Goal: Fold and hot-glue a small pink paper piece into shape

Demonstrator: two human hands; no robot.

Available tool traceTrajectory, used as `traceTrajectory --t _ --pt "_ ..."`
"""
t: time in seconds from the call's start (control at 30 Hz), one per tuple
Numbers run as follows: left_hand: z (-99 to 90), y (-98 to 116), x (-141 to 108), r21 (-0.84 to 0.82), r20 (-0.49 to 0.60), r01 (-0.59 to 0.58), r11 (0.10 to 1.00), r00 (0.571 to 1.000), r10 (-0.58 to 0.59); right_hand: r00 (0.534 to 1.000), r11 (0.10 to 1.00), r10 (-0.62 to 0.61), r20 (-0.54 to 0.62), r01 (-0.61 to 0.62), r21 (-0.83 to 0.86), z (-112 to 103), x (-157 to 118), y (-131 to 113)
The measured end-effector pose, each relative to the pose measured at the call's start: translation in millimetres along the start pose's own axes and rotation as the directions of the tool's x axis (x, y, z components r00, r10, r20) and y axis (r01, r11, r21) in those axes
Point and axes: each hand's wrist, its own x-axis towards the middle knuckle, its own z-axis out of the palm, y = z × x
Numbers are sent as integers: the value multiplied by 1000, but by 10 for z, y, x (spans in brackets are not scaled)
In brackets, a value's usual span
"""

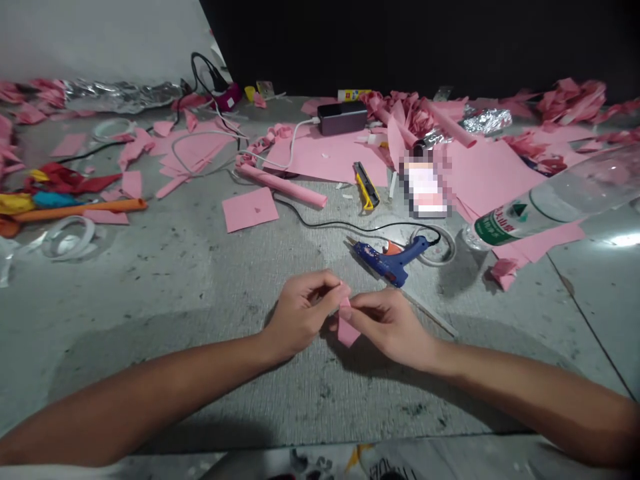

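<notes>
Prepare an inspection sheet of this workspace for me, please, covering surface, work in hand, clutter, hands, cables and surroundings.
Surface: grey worktop, dark specks.
Work in hand: small pink paper strip, held above the worktop.
Clutter: loose pink paper, yellow-and-black cutter, blue glue gun, clear bottle.
Hands: left hand and right hand meet at the strip, fingertips pinching it.
Cables: black cord reaches the glue gun; white cable reaches a dark box.
Surroundings: pale wall and black panel behind.
</notes>
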Motion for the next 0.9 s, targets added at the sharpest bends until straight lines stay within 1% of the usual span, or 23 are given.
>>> traceTrajectory --t 0.13,0.2,0.27,0.33,0.37,0.43,0.53,0.6,0.77,0.9 --pt "10 11 7 33 -11 -5 999 1000 5 1000 999 -5 10 5 53 5 -3 1" --pt "9 24 17 36 -15 -15 999 1000 16 999 995 -23 -30 26 94 -1 -12 0" --pt "-3 36 18 56 -35 -55 997 998 57 989 991 -53 -136 69 116 -13 -24 0" --pt "-20 43 6 107 -34 -99 989 994 104 959 987 -103 -263 132 95 -25 -34 5" --pt "-27 45 -4 148 -17 -118 982 992 122 942 983 -128 -312 162 86 -29 -37 11" --pt "-30 45 -27 267 44 -155 951 988 148 923 975 -137 -360 191 118 -28 -41 29" --pt "-17 37 -56 453 116 -217 865 976 184 926 958 -58 -372 157 241 -18 -35 60" --pt "-12 28 -69 511 132 -242 825 970 203 932 949 -25 -361 136 285 -12 -26 71" --pt "-28 24 -88 513 122 -246 823 969 214 957 944 -31 -289 123 306 -20 -9 49" --pt "-22 35 -84 511 118 -232 827 973 199 957 959 -18 -291 100 267 -30 -9 25"
